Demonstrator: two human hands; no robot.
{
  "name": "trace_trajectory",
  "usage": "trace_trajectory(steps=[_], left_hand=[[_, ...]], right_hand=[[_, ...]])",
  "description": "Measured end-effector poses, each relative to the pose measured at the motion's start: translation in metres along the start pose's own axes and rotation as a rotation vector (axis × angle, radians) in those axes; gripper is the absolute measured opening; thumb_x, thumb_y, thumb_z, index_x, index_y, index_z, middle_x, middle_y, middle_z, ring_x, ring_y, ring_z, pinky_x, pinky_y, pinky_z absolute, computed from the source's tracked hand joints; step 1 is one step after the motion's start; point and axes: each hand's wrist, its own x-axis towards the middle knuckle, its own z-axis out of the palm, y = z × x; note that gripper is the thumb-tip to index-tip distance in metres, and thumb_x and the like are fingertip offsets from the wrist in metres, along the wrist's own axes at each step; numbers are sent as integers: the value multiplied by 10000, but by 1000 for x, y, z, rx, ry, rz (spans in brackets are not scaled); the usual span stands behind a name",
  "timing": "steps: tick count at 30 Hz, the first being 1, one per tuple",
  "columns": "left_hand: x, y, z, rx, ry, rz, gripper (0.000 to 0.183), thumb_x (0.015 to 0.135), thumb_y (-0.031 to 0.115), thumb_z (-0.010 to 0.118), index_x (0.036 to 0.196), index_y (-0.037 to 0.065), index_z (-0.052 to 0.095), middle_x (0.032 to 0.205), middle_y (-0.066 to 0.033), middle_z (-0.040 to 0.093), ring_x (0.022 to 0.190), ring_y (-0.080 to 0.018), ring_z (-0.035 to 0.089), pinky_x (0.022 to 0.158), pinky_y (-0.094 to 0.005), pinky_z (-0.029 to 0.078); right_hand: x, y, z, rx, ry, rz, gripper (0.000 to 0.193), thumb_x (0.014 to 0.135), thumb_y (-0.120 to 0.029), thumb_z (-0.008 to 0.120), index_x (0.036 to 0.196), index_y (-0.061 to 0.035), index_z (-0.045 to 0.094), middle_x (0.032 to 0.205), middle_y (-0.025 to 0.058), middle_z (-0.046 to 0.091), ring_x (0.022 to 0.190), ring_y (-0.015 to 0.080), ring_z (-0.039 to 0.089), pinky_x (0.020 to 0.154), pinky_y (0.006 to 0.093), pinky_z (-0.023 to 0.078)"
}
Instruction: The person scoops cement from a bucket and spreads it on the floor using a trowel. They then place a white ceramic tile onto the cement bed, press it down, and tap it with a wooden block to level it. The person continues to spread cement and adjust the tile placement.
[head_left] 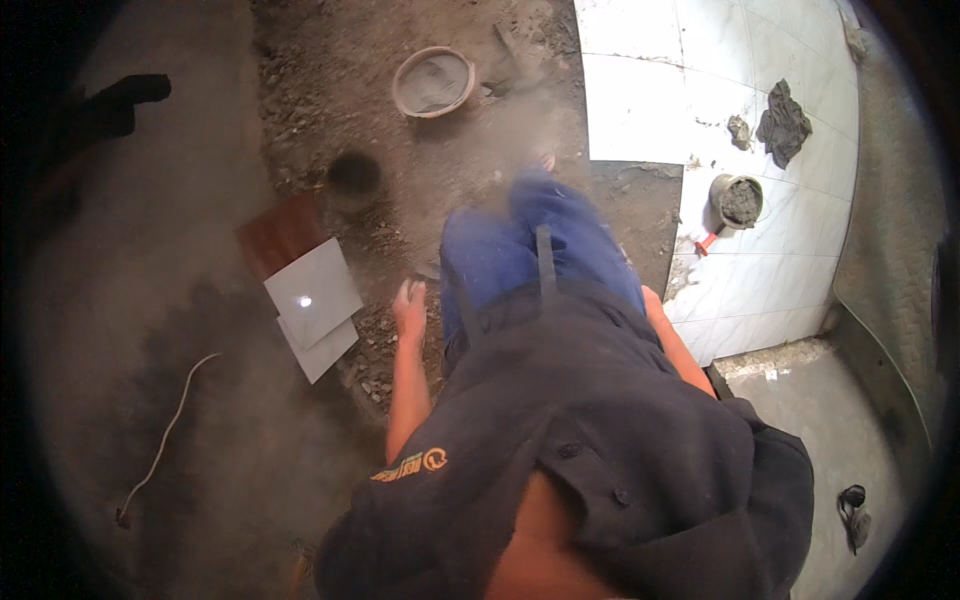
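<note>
My left hand (410,308) hangs beside my left thigh over the rough dirt, its fingers bent together. A flat grey piece (428,270) shows just beyond the fingertips; what the hand holds, if anything, is too small to tell. Nearest on its left lie white square tiles (315,293), overlapping on a reddish-brown board (281,236). Only the edge of my right hand (652,300) shows beside my right thigh; its fingers are hidden. Right of it, on the tiled floor (765,265), stands a small bucket (721,198) of grey mortar with a red-handled tool (708,243) against it.
A round basin (396,88) with grey contents sits on the dirt ahead. A dark rag-like lump (784,125) lies on the tiles at far right. A pale cord (178,418) runs along the floor at left. Small dark objects (854,516) lie at lower right.
</note>
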Motion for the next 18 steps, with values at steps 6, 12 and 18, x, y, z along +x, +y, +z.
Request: trace_trajectory(steps=[6, 12, 18], left_hand=[[38, 65, -21, 34, 21, 181, 683, 931, 228, 640, 1462, -100, 363, 1442, -271, 494, 1334, -339, 501, 1101, -378, 389], [103, 87, -49, 458, 20, 317, 752, 906, 245, 672, 1479, -97, 327, 1484, -307, 419, 1392, -387, 416, 1163, -405, 314], [241, 146, -44, 776, -81, 562, 782, 895, 229, 677, 1480, -117, 292, 1512, -319, 365, 1425, -417, 350, 1190, -423, 272]], right_hand=[[-19, -132, -28, 48, 37, 393, 467, 928, -410, 520, 1084, 27, 578, 1118, 326, 647, 1104, 481, 608, 906, 535, 482], [-30, -164, 23, 224, 101, 615, 494, 889, -437, 618, 1070, 20, 578, 1097, 322, 648, 1088, 485, 607, 883, 525, 484], [-88, -203, 160, 426, 135, 812, 499, 861, -437, 687, 1061, 1, 557, 1046, 310, 640, 1019, 482, 615, 828, 524, 477]])
